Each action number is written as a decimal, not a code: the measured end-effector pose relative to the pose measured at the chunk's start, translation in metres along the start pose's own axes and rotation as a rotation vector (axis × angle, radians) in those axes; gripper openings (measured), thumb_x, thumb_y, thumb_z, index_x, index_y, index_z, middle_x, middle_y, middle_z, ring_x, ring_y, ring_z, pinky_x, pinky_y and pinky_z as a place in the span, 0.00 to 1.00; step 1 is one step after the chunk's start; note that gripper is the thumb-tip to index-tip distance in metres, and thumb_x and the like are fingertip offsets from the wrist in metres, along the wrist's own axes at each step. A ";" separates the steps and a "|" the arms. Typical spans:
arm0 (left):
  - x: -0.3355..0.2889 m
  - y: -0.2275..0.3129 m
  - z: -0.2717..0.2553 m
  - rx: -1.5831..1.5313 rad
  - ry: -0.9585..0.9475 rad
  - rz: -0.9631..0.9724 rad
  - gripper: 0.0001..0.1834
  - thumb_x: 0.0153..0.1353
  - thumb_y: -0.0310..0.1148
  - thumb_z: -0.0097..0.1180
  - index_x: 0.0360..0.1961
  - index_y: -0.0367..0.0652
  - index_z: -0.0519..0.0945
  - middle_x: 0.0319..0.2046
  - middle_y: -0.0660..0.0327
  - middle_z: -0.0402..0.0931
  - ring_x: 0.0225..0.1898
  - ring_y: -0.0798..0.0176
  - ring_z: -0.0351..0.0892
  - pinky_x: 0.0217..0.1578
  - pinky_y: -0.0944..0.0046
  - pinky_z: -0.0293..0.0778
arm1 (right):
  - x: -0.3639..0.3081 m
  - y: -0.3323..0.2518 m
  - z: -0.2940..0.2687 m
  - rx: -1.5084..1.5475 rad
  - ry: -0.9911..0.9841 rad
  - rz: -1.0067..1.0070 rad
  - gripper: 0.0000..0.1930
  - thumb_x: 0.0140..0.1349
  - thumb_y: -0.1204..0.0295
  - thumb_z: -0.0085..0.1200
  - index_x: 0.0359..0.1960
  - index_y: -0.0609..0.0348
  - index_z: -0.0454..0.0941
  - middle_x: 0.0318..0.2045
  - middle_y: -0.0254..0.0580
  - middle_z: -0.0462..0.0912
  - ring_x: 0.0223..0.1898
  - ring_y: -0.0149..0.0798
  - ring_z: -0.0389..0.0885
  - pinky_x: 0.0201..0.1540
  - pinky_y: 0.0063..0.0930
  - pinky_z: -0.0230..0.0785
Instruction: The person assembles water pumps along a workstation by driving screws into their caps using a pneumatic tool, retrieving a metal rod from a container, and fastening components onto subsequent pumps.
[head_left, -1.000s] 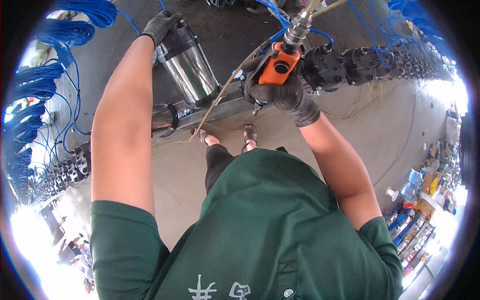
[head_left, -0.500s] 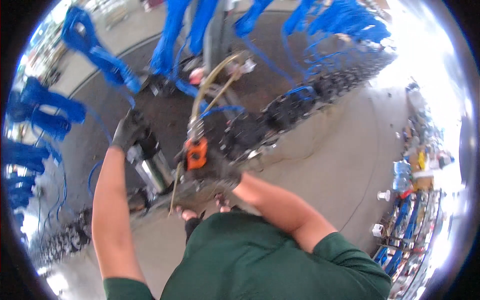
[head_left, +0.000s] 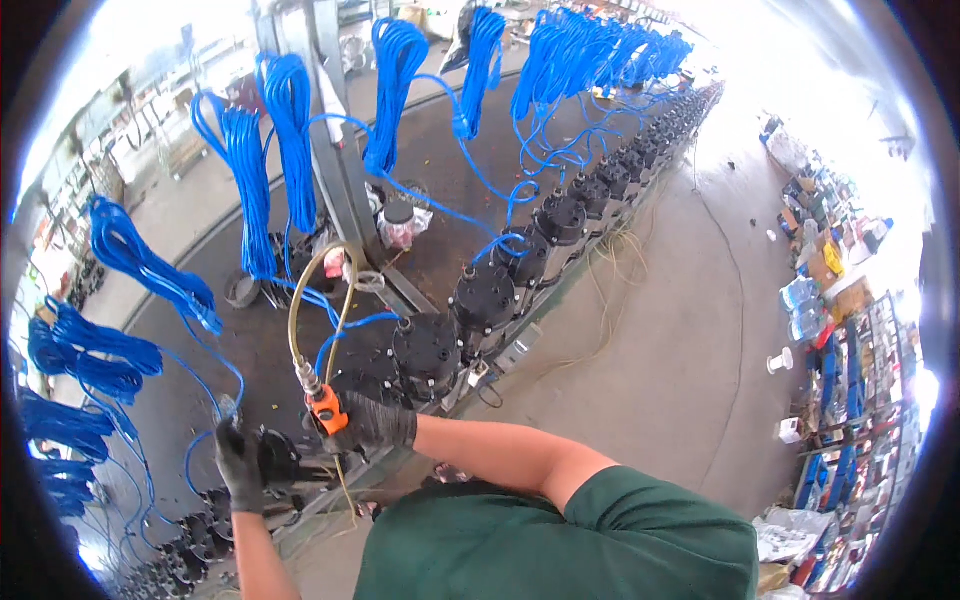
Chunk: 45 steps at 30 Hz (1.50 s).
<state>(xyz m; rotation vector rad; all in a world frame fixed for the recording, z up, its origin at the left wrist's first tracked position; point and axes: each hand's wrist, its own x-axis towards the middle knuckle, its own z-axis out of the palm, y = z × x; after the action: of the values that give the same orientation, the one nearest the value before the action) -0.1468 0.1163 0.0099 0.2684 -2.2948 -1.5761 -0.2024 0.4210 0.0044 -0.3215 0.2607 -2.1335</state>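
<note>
My right hand [head_left: 375,420], in a dark grey glove, is wrapped around an orange air tool [head_left: 327,410]. A clear yellowish hose [head_left: 293,325] loops up from the tool's metal fitting, and a thin tube hangs below it. To the left, my left hand [head_left: 240,468], also gloved, has its fingers curled at a blue cable [head_left: 238,385]; the exact grip is partly hidden. Right beside that hand is a black round-topped unit [head_left: 278,455], its lower part hidden from sight. Another black unit [head_left: 425,350] stands just beyond my right hand.
Black units [head_left: 560,215] line the bench edge, running far right and near left. Bundled blue cables [head_left: 395,90] hang above the dark bench [head_left: 400,250]. A metal post [head_left: 345,150] rises from it. A jar [head_left: 398,222] stands near the post. Loaded shelves [head_left: 850,430] are at right.
My view has shifted and sharpened. The left hand has come down and nearer; the silver cylinder beside it no longer shows. My right hand keeps hold of the orange air tool, now lower and left.
</note>
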 end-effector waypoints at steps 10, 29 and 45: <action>-0.066 -0.021 0.023 -0.100 0.158 0.017 0.34 0.59 0.15 0.62 0.67 0.41 0.70 0.49 0.65 0.75 0.49 0.65 0.73 0.54 0.63 0.74 | -0.016 0.005 0.021 -0.482 -0.024 -0.206 0.27 0.58 0.78 0.69 0.58 0.46 0.73 0.47 0.31 0.81 0.37 0.29 0.80 0.35 0.25 0.74; -0.054 0.044 -0.004 0.493 -0.202 0.381 0.24 0.50 0.44 0.71 0.44 0.42 0.80 0.43 0.50 0.80 0.46 0.40 0.77 0.51 0.44 0.72 | -0.009 0.041 0.118 -0.820 0.050 -0.124 0.23 0.53 0.79 0.71 0.51 0.57 0.79 0.42 0.32 0.84 0.43 0.27 0.81 0.49 0.26 0.76; -0.042 0.039 -0.010 0.644 -0.251 0.219 0.18 0.59 0.49 0.63 0.44 0.48 0.84 0.43 0.53 0.82 0.48 0.44 0.79 0.49 0.45 0.75 | -0.027 0.082 0.108 -1.015 0.275 -0.264 0.28 0.55 0.75 0.72 0.58 0.59 0.75 0.48 0.38 0.82 0.50 0.36 0.81 0.56 0.33 0.75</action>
<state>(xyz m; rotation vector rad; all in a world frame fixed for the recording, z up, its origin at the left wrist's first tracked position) -0.1030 0.1358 0.0420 -0.0365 -2.8589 -0.7668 -0.0887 0.3922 0.0780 -0.6568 1.5417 -2.1345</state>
